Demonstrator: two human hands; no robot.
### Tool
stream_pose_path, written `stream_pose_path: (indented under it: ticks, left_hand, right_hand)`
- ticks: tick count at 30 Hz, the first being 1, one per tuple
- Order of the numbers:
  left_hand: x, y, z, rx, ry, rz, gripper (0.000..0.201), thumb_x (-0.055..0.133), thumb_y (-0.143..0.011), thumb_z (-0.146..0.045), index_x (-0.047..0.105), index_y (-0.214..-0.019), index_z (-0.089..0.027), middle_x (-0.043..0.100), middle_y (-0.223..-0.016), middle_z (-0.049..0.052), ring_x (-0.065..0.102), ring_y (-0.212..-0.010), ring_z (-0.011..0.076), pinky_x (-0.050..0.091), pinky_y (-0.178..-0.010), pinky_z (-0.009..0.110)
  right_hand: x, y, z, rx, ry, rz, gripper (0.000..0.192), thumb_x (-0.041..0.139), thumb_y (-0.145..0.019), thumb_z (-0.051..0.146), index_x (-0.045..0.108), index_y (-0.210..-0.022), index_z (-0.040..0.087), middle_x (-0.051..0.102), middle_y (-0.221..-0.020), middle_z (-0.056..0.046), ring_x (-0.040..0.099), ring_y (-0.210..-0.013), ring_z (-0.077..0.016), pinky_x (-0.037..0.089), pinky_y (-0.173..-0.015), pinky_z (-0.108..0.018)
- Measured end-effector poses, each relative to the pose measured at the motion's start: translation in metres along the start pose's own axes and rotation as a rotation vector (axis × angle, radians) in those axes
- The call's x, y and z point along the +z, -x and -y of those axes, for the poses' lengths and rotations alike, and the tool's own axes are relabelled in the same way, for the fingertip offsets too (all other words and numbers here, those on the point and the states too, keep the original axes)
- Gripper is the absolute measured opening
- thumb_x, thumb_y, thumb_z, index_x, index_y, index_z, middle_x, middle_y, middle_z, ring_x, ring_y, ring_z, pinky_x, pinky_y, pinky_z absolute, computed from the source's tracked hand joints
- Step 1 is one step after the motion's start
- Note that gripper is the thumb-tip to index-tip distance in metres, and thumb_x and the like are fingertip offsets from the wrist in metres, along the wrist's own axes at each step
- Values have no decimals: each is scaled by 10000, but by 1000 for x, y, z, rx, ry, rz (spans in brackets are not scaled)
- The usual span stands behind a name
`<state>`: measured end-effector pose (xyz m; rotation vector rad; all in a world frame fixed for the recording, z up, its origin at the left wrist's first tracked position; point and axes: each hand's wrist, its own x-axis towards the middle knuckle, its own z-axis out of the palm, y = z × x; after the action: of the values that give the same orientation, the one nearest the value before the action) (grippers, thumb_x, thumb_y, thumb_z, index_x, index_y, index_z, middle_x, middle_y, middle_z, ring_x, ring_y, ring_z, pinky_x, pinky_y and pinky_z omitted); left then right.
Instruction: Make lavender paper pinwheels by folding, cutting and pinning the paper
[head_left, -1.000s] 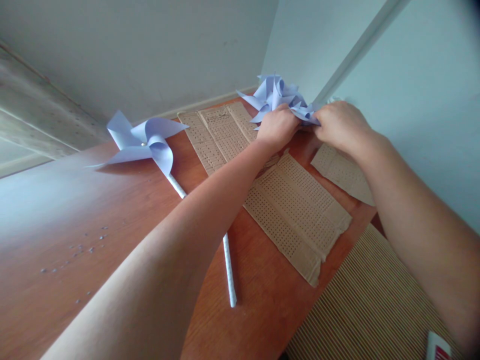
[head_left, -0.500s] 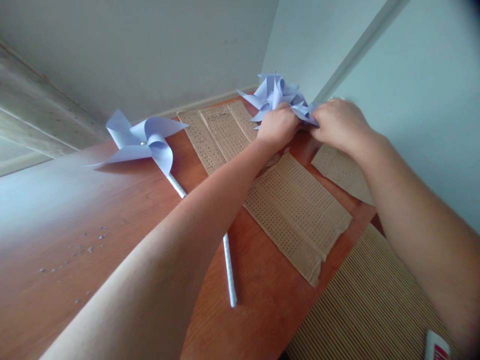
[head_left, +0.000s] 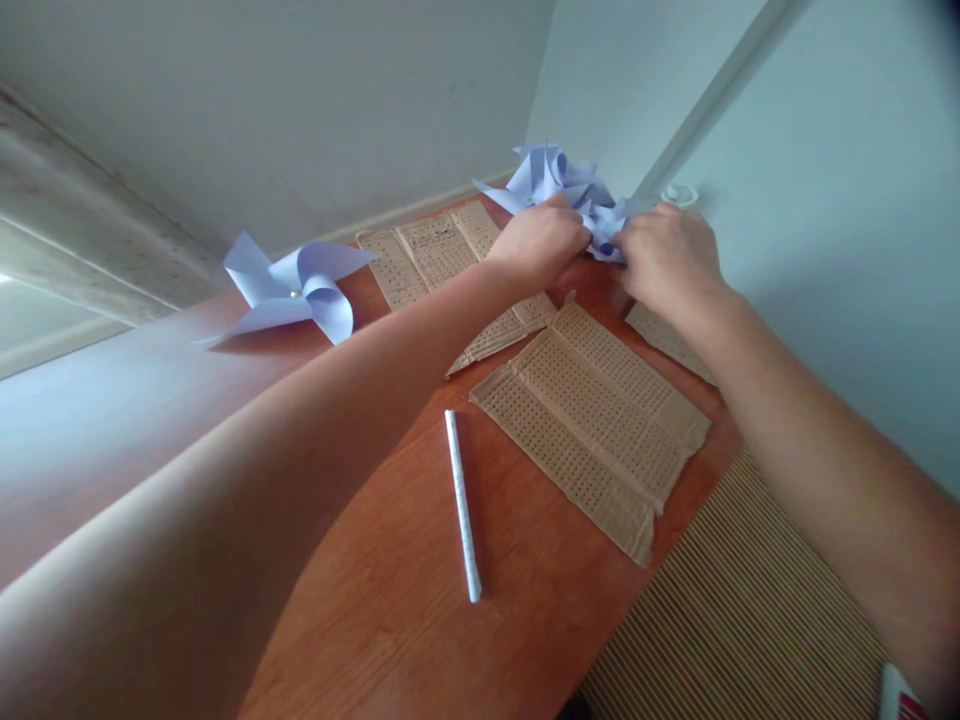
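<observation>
At the far end of the table, several pale lilac paper pinwheels (head_left: pixel 538 172) lie bunched together. My left hand (head_left: pixel 541 240) is closed at the front of this bunch, its fingertips hidden. Just right of it, my right hand (head_left: pixel 670 255) has its fingers curled around the right edge of a crumpled-looking paper pinwheel (head_left: pixel 606 222) between the hands. Exactly where the fingers pinch is hidden. Another pinwheel (head_left: pixel 295 293) with a pin at its centre lies left of my left forearm. A white rolled paper stick (head_left: pixel 463 505) rests in front of that forearm.
Perforated pieces of brown cardboard (head_left: pixel 600 420) lie on the reddish wooden table (head_left: pixel 390 600). Walls close in behind and to the right. A white round item (head_left: pixel 679 195) sits behind my right hand. Below the table's right edge is a striped mat (head_left: pixel 720 590).
My hands have shifted slightly, and the pinwheel between them shows differently turned blades. The view has moved a little. My left forearm now covers the left pinwheel's stick and uncovers more of the loose stick.
</observation>
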<state>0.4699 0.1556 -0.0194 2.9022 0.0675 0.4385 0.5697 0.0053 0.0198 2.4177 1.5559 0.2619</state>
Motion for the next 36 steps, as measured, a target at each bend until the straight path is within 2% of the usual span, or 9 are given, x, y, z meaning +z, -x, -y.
stream_pose_path:
  ticks: [4, 7, 10, 14, 21, 27, 31, 36]
  left_hand:
    - [-18, 13, 7, 136, -88, -13, 263, 499, -945, -229, 753, -913, -168, 723, -946, 116, 625, -1084, 286, 485, -837, 382]
    - [-26, 25, 12, 162, -125, -55, 259, 503, -925, -208, 748, -882, -133, 700, -883, 116, 629, -1027, 282, 477, -787, 372]
    - [-30, 38, 16, 127, -146, -55, 273, 481, -916, -176, 747, -883, -122, 694, -883, 116, 621, -989, 266, 469, -736, 355]
    - [-33, 52, 17, 70, -145, -20, 256, 494, -891, -158, 749, -885, -142, 696, -892, 112, 605, -991, 251, 480, -765, 358]
    - [-42, 70, 8, 7, -138, -14, 268, 475, -926, -192, 738, -892, -157, 707, -910, 111, 614, -1020, 265, 474, -717, 354]
    - [-50, 91, -6, -40, -142, 53, 265, 463, -938, -164, 728, -938, -161, 726, -981, 97, 622, -1033, 260, 473, -718, 351]
    - [-58, 109, -21, -62, -142, 105, 273, 448, -939, -157, 719, -906, -156, 725, -1008, 99, 633, -1000, 258, 459, -675, 342]
    - [-81, 135, -52, -211, -135, 202, 243, 479, -936, -211, 713, -892, -166, 734, -948, 96, 674, -890, 249, 434, -612, 323]
  right_hand:
    - [9, 12, 8, -12, 1, -42, 346, 391, -1008, 174, 711, -1062, 54, 693, -1110, -235, 537, -1115, -353, 363, -840, -450]
    - [20, 18, 11, -24, 16, -92, 343, 383, -1016, 149, 706, -1043, 38, 679, -1104, -216, 520, -1128, -338, 354, -856, -444]
    - [30, 22, 11, -44, 6, -121, 276, 441, -980, 132, 702, -1039, 66, 676, -1112, -194, 526, -1120, -334, 366, -866, -441]
    - [32, 28, 9, -92, -7, -154, 261, 497, -924, 131, 684, -1101, 88, 684, -1103, -185, 536, -1122, -354, 384, -885, -464]
    - [23, 43, 14, -124, -68, -171, 390, 549, -860, 158, 620, -1235, 83, 679, -1213, -186, 575, -1154, -366, 444, -932, -497]
    - [30, 53, 1, -83, -197, -307, 457, 546, -864, 133, 595, -1315, 81, 674, -1268, -179, 602, -1195, -342, 480, -1025, -490]
    - [31, 87, 8, -7, -376, -455, 421, 555, -890, 149, 629, -1302, 110, 681, -1290, -168, 631, -1213, -318, 504, -1067, -466]
    - [35, 155, 49, 75, -649, -511, 343, 539, -944, 214, 676, -1244, 121, 722, -1239, -171, 686, -1160, -288, 551, -1042, -444]
